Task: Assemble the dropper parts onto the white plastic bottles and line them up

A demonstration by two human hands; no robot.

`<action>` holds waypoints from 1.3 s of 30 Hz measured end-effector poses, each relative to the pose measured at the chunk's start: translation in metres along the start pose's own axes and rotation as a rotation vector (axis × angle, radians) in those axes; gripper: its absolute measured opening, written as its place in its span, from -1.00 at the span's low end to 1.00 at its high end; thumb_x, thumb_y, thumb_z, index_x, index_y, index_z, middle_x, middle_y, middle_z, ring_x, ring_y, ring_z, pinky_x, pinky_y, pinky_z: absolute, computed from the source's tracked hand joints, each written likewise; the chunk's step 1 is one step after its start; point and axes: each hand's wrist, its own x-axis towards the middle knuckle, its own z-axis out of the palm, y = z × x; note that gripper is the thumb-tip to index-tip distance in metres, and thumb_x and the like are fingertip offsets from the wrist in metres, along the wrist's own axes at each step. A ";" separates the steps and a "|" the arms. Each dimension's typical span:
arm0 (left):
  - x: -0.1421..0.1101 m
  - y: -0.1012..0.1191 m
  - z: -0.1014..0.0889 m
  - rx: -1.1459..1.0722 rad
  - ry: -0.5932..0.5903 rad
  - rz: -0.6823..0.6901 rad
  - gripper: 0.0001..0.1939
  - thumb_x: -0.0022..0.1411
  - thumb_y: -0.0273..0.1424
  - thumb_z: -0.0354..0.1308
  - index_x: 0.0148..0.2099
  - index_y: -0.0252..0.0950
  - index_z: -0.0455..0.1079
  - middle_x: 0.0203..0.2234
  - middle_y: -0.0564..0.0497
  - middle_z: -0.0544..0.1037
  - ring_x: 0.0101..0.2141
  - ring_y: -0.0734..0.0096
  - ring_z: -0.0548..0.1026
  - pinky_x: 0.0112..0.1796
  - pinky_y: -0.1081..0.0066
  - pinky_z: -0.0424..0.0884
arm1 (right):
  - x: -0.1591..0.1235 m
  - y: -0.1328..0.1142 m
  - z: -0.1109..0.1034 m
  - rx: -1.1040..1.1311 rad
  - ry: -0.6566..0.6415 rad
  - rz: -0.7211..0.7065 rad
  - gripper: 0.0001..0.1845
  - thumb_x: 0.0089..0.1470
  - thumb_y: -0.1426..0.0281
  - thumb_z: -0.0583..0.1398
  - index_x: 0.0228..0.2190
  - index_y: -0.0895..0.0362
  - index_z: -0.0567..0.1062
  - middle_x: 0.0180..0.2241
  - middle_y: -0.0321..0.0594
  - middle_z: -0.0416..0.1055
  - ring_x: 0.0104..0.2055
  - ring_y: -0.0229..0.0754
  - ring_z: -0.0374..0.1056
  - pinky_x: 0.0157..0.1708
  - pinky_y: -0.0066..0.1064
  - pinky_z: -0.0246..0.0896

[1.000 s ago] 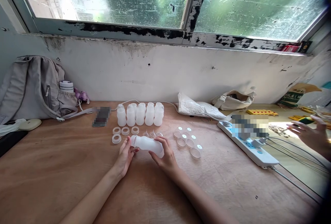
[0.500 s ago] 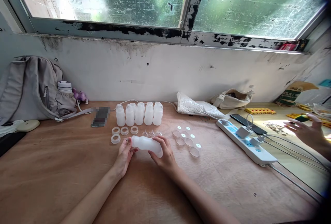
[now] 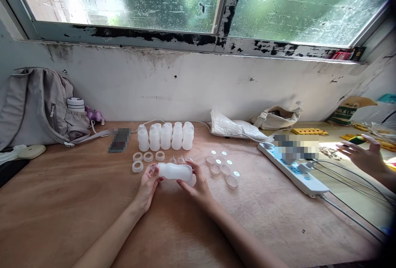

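A frosted white baby bottle (image 3: 175, 172) lies level between my hands above the table, its neck pointing left. My right hand (image 3: 198, 184) grips the base end, thumb below and fingers over the far side. At the neck my left hand (image 3: 150, 183) is closed, pinching a small clear piece (image 3: 151, 168) that looks like a teat, against the bottle's mouth. Just beyond are white collar rings (image 3: 137, 166) and several clear teats (image 3: 180, 159), partly hidden behind the bottle. Several like bottles (image 3: 166, 137) stand upright in a row at the back.
Clear round caps (image 3: 232, 180) with white dots lie to the right. Further right runs a power strip (image 3: 292, 169) with plugs and cables. A co-worker's hand (image 3: 363, 154) is at the far right. A grey backpack (image 3: 40, 107) and a white padded packet (image 3: 233, 125) rest by the wall.
The bottle and both hands hold almost the same place. The clear piece at the neck shows more plainly between my left fingers. The view has shifted slightly.
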 end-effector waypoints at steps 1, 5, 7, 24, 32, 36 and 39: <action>0.000 0.001 0.000 0.000 0.001 0.006 -0.59 -0.05 -0.17 0.18 -0.18 -0.26 0.24 -0.23 -0.04 0.46 -0.23 0.36 0.42 -0.26 0.43 0.30 | 0.001 0.000 0.000 0.062 -0.025 0.075 -0.44 -0.15 0.26 0.22 -0.09 0.08 0.18 -0.21 -0.14 0.35 -0.22 -0.11 0.31 -0.28 -0.30 0.25; -0.001 0.006 0.002 0.018 -0.056 -0.005 -0.58 -0.06 -0.24 0.21 -0.14 -0.29 0.27 -0.21 -0.08 0.46 -0.21 0.32 0.41 -0.24 0.40 0.29 | 0.005 0.003 0.000 0.358 -0.303 0.535 -0.52 -0.03 -0.01 -0.01 -0.33 0.15 0.31 -0.64 -0.30 0.34 -0.73 -0.32 0.21 -0.79 -0.53 0.04; -0.003 0.009 0.002 0.043 -0.096 -0.011 -0.60 -0.05 -0.28 0.21 -0.14 -0.30 0.30 -0.21 -0.09 0.46 -0.21 0.30 0.41 -0.22 0.40 0.28 | 0.007 0.005 -0.002 0.496 -0.511 0.769 -0.36 -0.02 -0.10 -0.18 -0.51 0.19 0.34 -0.78 -0.32 0.24 -0.84 -0.37 0.06 -0.89 -0.57 -0.19; -0.002 0.002 0.000 0.054 -0.102 0.000 -0.53 -0.05 -0.27 0.21 -0.07 -0.28 0.23 -0.22 -0.04 0.42 -0.21 0.34 0.38 -0.19 0.43 0.25 | 0.006 0.004 -0.005 0.785 -0.594 0.804 -0.59 -0.04 0.07 0.08 -0.28 0.14 0.28 -0.57 -0.33 0.34 -0.70 -0.41 0.22 -0.80 -0.65 0.03; 0.002 0.003 -0.004 0.094 -0.083 0.114 -0.62 -0.03 -0.43 0.20 -0.12 -0.23 0.22 -0.18 0.00 0.39 -0.16 0.39 0.33 -0.17 0.45 0.21 | 0.008 0.003 -0.008 0.787 -0.486 0.741 -0.55 -0.14 0.21 0.22 -0.18 0.05 0.24 -0.42 -0.32 0.28 -0.57 -0.39 0.29 -0.74 -0.63 0.17; -0.002 0.009 -0.001 0.056 -0.114 0.102 -0.57 -0.02 -0.42 0.19 -0.07 -0.26 0.19 -0.19 -0.04 0.39 -0.15 0.31 0.34 -0.17 0.39 0.22 | 0.009 0.004 -0.008 0.786 -0.435 0.720 -0.54 -0.17 0.28 0.24 -0.19 0.04 0.25 -0.39 -0.31 0.27 -0.54 -0.39 0.29 -0.72 -0.63 0.18; -0.004 0.011 0.000 0.027 -0.134 0.085 -0.52 -0.02 -0.38 0.20 -0.04 -0.25 0.16 -0.19 -0.05 0.40 -0.16 0.28 0.36 -0.18 0.37 0.24 | 0.009 0.002 -0.009 0.766 -0.440 0.715 -0.54 -0.17 0.30 0.24 -0.18 0.05 0.25 -0.38 -0.30 0.27 -0.54 -0.38 0.29 -0.73 -0.63 0.17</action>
